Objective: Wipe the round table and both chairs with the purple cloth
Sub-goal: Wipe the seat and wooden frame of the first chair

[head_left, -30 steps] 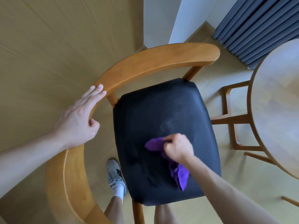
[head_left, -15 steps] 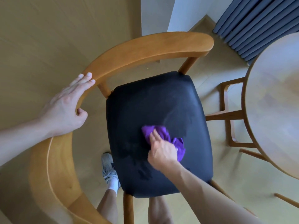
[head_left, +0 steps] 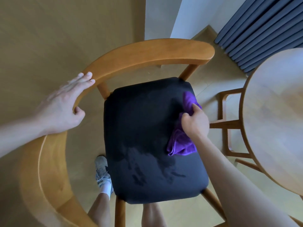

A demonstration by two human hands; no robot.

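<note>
I'm sweeping the purple cloth (head_left: 182, 141) from mid-seat across to the black seat's (head_left: 147, 136) right edge, my right hand (head_left: 195, 123) clenching it. Damp streaks are showing near the front. My left hand (head_left: 64, 105), fingers straight, is resting on the chair's backrest (head_left: 147, 53). I judge the round bench (head_left: 275, 115) and other chair are remaining.

The crumpled purple cloth (head_left: 181, 145) lay on the chair's black padded seat (head_left: 147, 136); its curved wooden backrest (head_left: 147, 54) was honey-orange. The pleated curtain (head_left: 262, 30) was slate blue; the round wooden table (head_left: 278, 112) was pale.
</note>
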